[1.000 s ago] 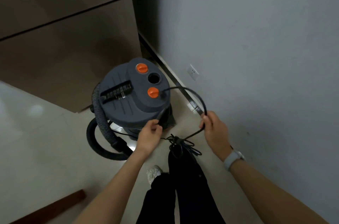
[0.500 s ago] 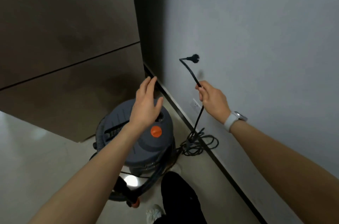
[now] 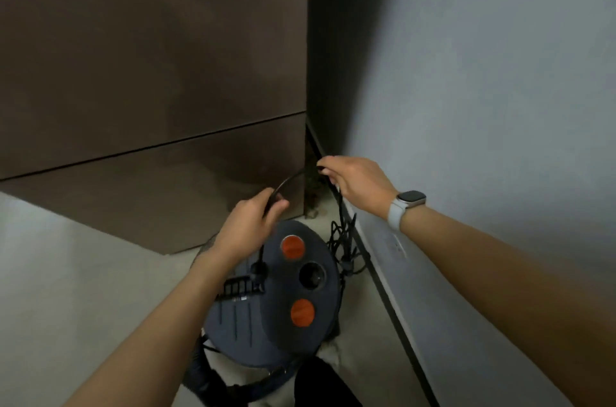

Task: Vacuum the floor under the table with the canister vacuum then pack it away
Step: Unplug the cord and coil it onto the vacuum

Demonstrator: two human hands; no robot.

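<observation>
Both hands, left [image 3: 248, 226] and right [image 3: 358, 185], grip one power cord [image 3: 290, 180]; one vacuum [image 3: 276, 303], two orange knobs [image 3: 292, 247].

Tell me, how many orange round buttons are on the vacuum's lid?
2: one orange button at the lid's far end near the left hand, one orange button nearer the person.

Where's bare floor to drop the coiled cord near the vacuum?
Free: pale floor left of the canister vacuum, below the brown cabinet. Crowded: the strip between vacuum and wall baseboard, filled by the tangled power cord.
</observation>
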